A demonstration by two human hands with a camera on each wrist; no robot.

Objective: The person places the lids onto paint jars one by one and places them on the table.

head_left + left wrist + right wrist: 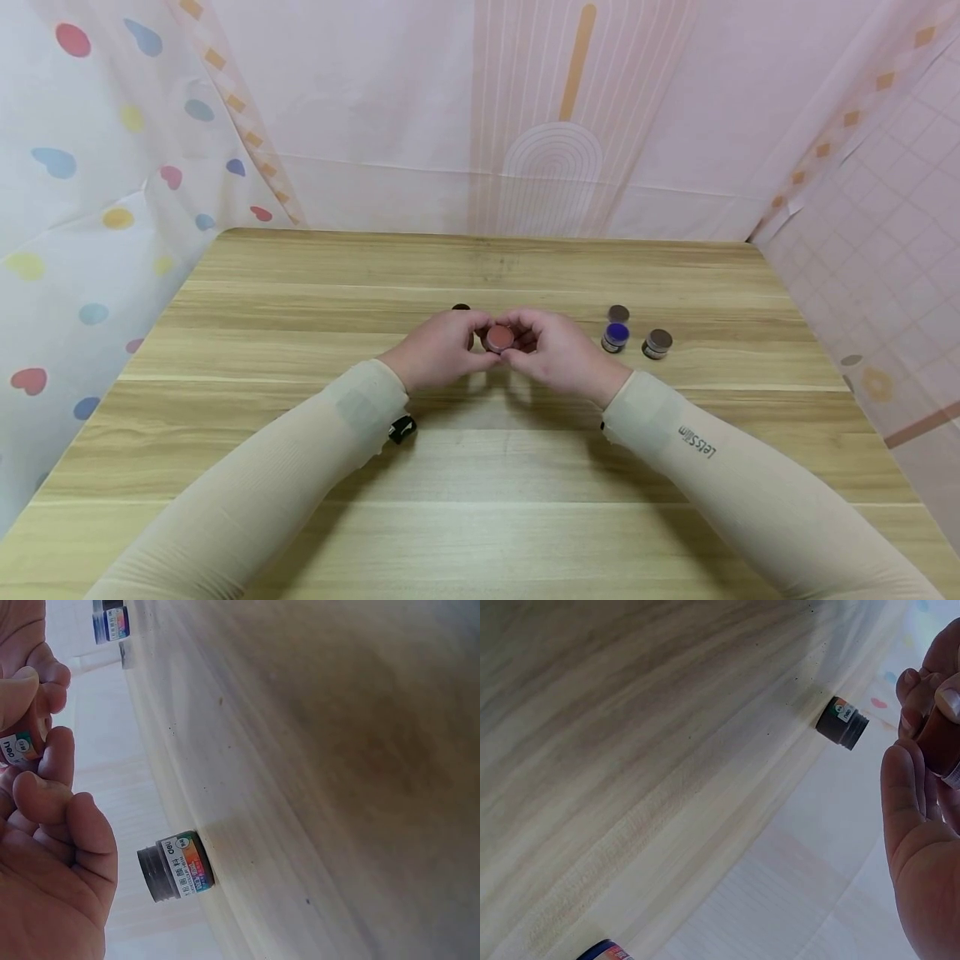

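A small paint jar (500, 337) with a reddish-brown top is held between the two hands, above the middle of the table. My left hand (445, 348) grips it from the left, thumb and fingers against its side. From the right, my right hand (561, 352) pinches the same jar. Its "deli" label shows in the left wrist view, where fingers cover part of the reddish-brown jar (21, 746). A dark jar (176, 866) stands on the table near the left hand; in the head view that hand hides most of this dark jar (461, 307).
To the right of the hands stand a blue-topped jar (615, 337) and a brown-topped jar (657, 343). Just behind the blue one is another brown-topped jar (618, 313), partly hidden. The wooden table (480, 517) meets patterned curtains (360, 100) at its back and sides.
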